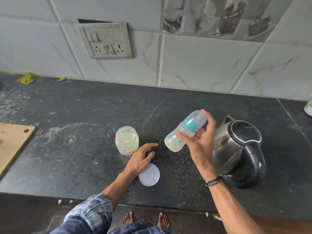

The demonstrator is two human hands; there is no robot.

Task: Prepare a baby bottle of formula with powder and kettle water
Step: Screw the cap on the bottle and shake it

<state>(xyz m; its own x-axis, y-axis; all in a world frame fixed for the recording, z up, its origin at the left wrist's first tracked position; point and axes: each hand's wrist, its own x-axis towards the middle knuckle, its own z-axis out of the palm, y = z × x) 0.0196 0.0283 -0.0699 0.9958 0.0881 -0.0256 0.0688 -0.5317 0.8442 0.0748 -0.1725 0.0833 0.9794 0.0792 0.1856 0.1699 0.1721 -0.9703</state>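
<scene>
Bottle (184,132): capped, teal collar, milky liquid inside — tilted above the surface (84,115).
Right hand (199,141): fingers wrapped around its middle.
Left hand (143,157): fingers spread, empty — on surface.
Jar (127,140): open, pale powder, scoop inside.

A dark speckled counter (84,166) runs below a tiled wall, its surface smeared with pale dusty rings at 9 o'clock. At centre stands an open jar (127,140) of pale powder with a scoop inside. A white lid (149,174) lies flat at 6 o'clock from it. At 3 o'clock sits a steel kettle (236,152) with a black handle. A wooden board (11,146) lies at far 9 o'clock. A yellow-green scrap (27,78) lies at 10 o'clock.
</scene>
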